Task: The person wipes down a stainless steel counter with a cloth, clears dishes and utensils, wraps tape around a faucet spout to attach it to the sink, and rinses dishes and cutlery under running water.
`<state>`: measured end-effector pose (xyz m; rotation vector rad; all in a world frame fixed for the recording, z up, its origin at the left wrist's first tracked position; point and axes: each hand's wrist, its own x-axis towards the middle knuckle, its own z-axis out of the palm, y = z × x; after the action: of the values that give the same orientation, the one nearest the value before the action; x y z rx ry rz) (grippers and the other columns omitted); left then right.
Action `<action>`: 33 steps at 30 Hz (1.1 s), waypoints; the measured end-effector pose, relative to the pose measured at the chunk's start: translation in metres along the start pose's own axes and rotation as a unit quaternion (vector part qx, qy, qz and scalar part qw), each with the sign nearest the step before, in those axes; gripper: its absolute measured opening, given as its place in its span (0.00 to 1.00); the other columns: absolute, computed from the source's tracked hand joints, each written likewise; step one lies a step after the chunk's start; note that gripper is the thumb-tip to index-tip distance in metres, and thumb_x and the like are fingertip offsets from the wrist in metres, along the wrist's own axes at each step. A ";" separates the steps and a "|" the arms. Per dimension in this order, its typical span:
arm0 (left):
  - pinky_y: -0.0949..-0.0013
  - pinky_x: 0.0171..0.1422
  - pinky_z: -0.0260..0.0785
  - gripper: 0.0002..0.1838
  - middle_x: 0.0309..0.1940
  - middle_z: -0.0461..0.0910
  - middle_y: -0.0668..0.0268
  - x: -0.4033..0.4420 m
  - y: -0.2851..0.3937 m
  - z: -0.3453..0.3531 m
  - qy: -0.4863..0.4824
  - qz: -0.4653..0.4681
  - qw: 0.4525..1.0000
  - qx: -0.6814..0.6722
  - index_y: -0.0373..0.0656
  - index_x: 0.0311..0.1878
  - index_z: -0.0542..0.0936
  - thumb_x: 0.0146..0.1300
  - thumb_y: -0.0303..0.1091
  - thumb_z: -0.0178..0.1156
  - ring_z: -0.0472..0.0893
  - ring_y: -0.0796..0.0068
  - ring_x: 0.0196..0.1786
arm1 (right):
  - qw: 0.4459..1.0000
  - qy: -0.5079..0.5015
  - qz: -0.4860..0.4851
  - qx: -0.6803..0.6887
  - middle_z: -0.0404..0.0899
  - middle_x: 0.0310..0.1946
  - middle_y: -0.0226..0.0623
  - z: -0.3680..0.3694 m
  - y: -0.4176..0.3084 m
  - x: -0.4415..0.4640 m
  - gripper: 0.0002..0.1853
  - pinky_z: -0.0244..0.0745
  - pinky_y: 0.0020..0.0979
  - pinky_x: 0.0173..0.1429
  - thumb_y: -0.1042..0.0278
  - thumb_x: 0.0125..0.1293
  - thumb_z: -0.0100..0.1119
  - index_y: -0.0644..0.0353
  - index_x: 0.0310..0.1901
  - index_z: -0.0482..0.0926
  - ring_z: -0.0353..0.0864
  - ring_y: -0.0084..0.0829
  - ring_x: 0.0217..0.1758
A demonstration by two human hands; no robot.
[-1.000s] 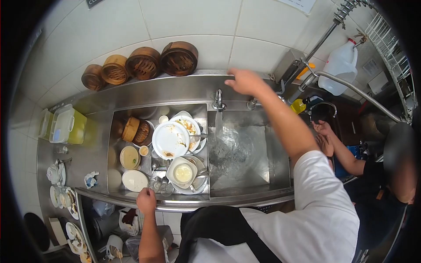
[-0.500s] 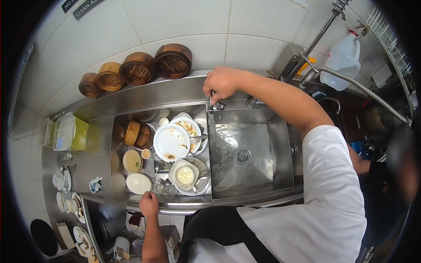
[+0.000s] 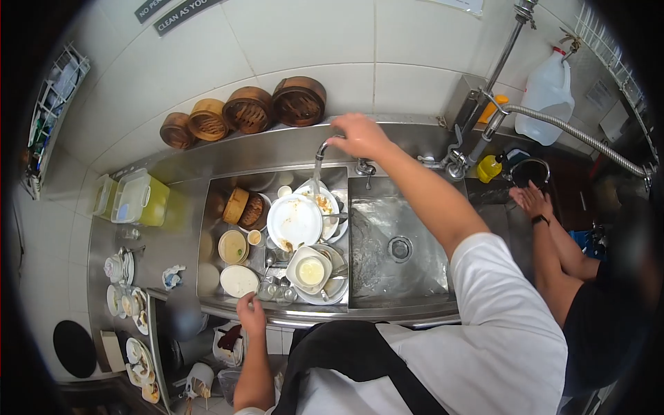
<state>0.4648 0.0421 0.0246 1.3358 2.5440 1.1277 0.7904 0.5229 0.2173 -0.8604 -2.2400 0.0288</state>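
Note:
My right hand (image 3: 360, 136) is closed on the curved metal faucet spout (image 3: 321, 149), above the divider between the two basins. Water runs from the spout onto dirty dishes in the left basin. A large white plate (image 3: 294, 220) lies over other food-smeared plates there, with a square white bowl (image 3: 309, 271) in front. My left hand (image 3: 251, 315) hangs at the basin's front rim, fingers curled in with nothing visible in them. Just beyond it lies an oval white dish (image 3: 239, 281). Glasses (image 3: 285, 295) stand to the right of that dish.
Bamboo steamers (image 3: 249, 109) line the back ledge. The right basin (image 3: 401, 283) has a wet floor and a drain. Yellow-green tubs (image 3: 145, 200) stand on the left counter, near stacked dirty plates (image 3: 138, 363). Another person's hands (image 3: 532, 202) are at the far right.
My right hand has swung the spout left, from the divider towards the dishes, and water now falls on them. Another person's hands have come into view at the right. My view has shifted slightly.

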 end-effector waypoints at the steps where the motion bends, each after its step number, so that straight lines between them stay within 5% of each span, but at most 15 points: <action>1: 0.55 0.65 0.70 0.09 0.48 0.81 0.51 -0.017 0.010 -0.011 0.040 -0.025 0.999 0.000 0.32 0.49 0.81 0.72 0.28 0.60 0.79 0.50 0.55 | 0.987 -0.003 0.138 0.084 0.88 0.46 0.40 -0.003 0.003 -0.012 0.22 0.79 0.50 0.55 0.43 0.69 0.67 0.56 0.46 0.85 0.87 0.48 0.51; 2: 0.55 0.64 0.70 0.09 0.46 0.81 0.51 -0.041 -0.004 -0.010 0.104 -0.057 0.993 -0.013 0.32 0.49 0.80 0.73 0.29 0.60 0.79 0.51 0.53 | 0.948 -0.007 0.272 0.165 0.88 0.44 0.42 -0.005 0.010 -0.024 0.21 0.80 0.49 0.51 0.45 0.70 0.66 0.57 0.47 0.85 0.87 0.49 0.48; 4: 0.55 0.61 0.70 0.10 0.42 0.79 0.51 -0.104 -0.018 -0.015 0.157 -0.138 0.977 -0.029 0.32 0.50 0.78 0.75 0.31 0.61 0.78 0.55 0.48 | 0.852 0.037 0.463 0.243 0.84 0.32 0.40 0.049 0.063 -0.081 0.19 0.78 0.40 0.41 0.47 0.73 0.64 0.57 0.41 0.85 0.85 0.34 0.38; 6: 0.58 0.60 0.71 0.11 0.45 0.81 0.57 -0.176 -0.056 -0.009 -0.032 -0.265 0.951 -0.156 0.34 0.51 0.79 0.78 0.34 0.60 0.78 0.63 0.48 | 0.725 -0.095 0.592 0.339 0.79 0.28 0.33 0.095 0.088 -0.143 0.17 0.78 0.37 0.39 0.49 0.73 0.63 0.55 0.40 0.82 0.79 0.29 0.32; 8: 0.60 0.61 0.72 0.13 0.47 0.83 0.60 -0.209 -0.070 -0.001 -0.236 -0.355 0.856 -0.292 0.35 0.54 0.81 0.79 0.36 0.60 0.79 0.66 0.49 | 0.674 -0.123 0.633 0.360 0.79 0.29 0.32 0.092 0.053 -0.152 0.16 0.78 0.37 0.39 0.48 0.73 0.63 0.54 0.39 0.80 0.78 0.29 0.30; 12: 0.61 0.60 0.73 0.13 0.48 0.83 0.61 -0.209 -0.043 0.012 -0.356 -0.456 0.759 -0.298 0.36 0.55 0.81 0.79 0.36 0.60 0.79 0.68 0.49 | 0.558 -0.102 0.678 0.468 0.81 0.35 0.32 0.118 0.052 -0.159 0.16 0.81 0.38 0.40 0.47 0.74 0.61 0.52 0.45 0.78 0.80 0.30 0.33; 16: 0.62 0.60 0.73 0.13 0.48 0.84 0.62 -0.183 -0.030 0.020 -0.402 -0.472 0.726 -0.297 0.37 0.56 0.81 0.79 0.37 0.60 0.80 0.69 0.50 | 0.532 -0.108 0.721 0.430 0.82 0.43 0.39 0.116 0.055 -0.159 0.20 0.81 0.40 0.39 0.46 0.75 0.60 0.55 0.54 0.80 0.81 0.31 0.36; 18: 0.62 0.60 0.74 0.13 0.49 0.84 0.63 -0.173 -0.027 0.023 -0.421 -0.475 0.714 -0.296 0.38 0.57 0.81 0.79 0.37 0.60 0.80 0.70 0.50 | 0.616 -0.068 0.682 0.388 0.81 0.43 0.41 0.124 0.063 -0.184 0.23 0.80 0.39 0.36 0.45 0.74 0.60 0.56 0.56 0.79 0.81 0.32 0.35; 20: 0.62 0.60 0.74 0.13 0.49 0.84 0.63 -0.164 -0.025 0.024 -0.436 -0.477 0.702 -0.299 0.38 0.57 0.81 0.79 0.37 0.60 0.80 0.70 0.50 | 0.601 -0.081 0.685 0.403 0.82 0.43 0.42 0.125 0.074 -0.217 0.24 0.78 0.38 0.34 0.44 0.74 0.61 0.56 0.58 0.78 0.82 0.33 0.36; 23: 0.63 0.60 0.75 0.14 0.49 0.84 0.64 -0.156 -0.022 0.023 -0.453 -0.478 0.685 -0.312 0.39 0.58 0.82 0.79 0.38 0.60 0.81 0.71 0.50 | 0.570 -0.130 0.678 0.445 0.83 0.44 0.43 0.128 0.077 -0.297 0.21 0.77 0.33 0.27 0.48 0.74 0.62 0.55 0.58 0.78 0.81 0.32 0.30; 25: 0.63 0.60 0.75 0.14 0.49 0.84 0.64 -0.155 -0.021 0.026 -0.470 -0.478 0.670 -0.320 0.40 0.59 0.82 0.79 0.38 0.60 0.81 0.72 0.50 | 0.599 -0.184 0.671 0.396 0.84 0.39 0.41 0.113 0.060 -0.345 0.15 0.79 0.32 0.25 0.53 0.74 0.61 0.56 0.51 0.81 0.83 0.29 0.29; 27: 0.63 0.60 0.75 0.14 0.50 0.85 0.65 -0.155 -0.019 0.031 -0.491 -0.473 0.653 -0.330 0.40 0.59 0.82 0.79 0.38 0.60 0.81 0.72 0.50 | 0.542 -0.205 0.724 0.375 0.83 0.31 0.37 0.104 0.049 -0.395 0.11 0.78 0.33 0.25 0.56 0.74 0.61 0.53 0.46 0.81 0.81 0.28 0.25; 33: 0.64 0.60 0.76 0.15 0.50 0.85 0.66 -0.155 -0.018 0.035 -0.570 -0.403 0.625 -0.349 0.42 0.61 0.82 0.79 0.39 0.60 0.81 0.74 0.50 | 0.490 -0.263 0.762 0.333 0.84 0.36 0.35 0.079 -0.009 -0.439 0.12 0.73 0.34 0.29 0.54 0.73 0.61 0.51 0.50 0.81 0.80 0.28 0.27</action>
<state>0.5622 -0.0575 -0.0545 0.2955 1.1776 0.5566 0.9605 0.2749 -0.1118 -2.1386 -0.7997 2.0042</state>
